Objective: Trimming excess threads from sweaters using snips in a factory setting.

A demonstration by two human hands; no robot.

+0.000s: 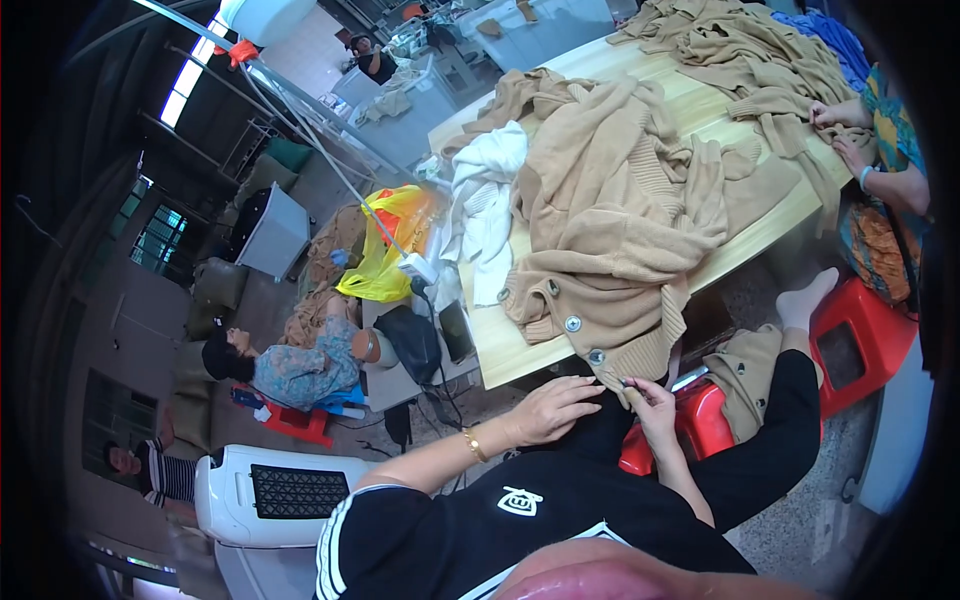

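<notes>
Head view, centre bottom: right hand (655, 405) pinches the tan cardigan (610, 215) hem; left hand (548, 410) rests open beside it, below the wooden table (505, 355).

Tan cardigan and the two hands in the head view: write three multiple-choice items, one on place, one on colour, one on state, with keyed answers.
1. Where does the tan cardigan lie?
A. on the wooden table, its hem hanging over the near edge
B. on the floor
C. in the yellow bag

2. What colour is the stool by the person's lap?
A. blue
B. red
C. white

3. What is the right hand doing?
A. resting open on the table
B. holding the bag
C. pinching the cardigan's hem

Answers:
1 A, the body lies spread on the tabletop and the buttoned edge droops off.
2 B, red plastic shows beside the black trousers.
3 C, fingertips are closed on the hem; the left hand lies flat alongside.
</notes>
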